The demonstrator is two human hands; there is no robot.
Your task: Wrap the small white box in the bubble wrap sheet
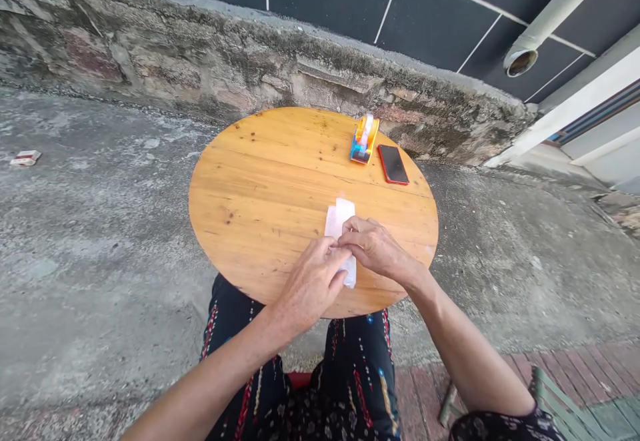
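Observation:
A narrow folded strip of thin white paper [345,210] lies lengthwise toward me on the round table, pale pink along its left side. My left hand [316,273] comes in from the left, its fingers bent over the middle of the strip and its thumb lower down. From the right, my right hand [373,244] has thumb and fingers pinched together at the same spot. The fingertips of both hands meet over the paper and hide its middle. Its far end and a crumpled near end show beyond the hands.
Toward the table's far edge stand a yellow and blue tape dispenser [365,139] and a red-edged phone [393,164]. The round wooden table [250,194] is near a stone wall base [200,61]. A small box [25,158] lies on the ground; a green slatted chair [565,401] is at lower right.

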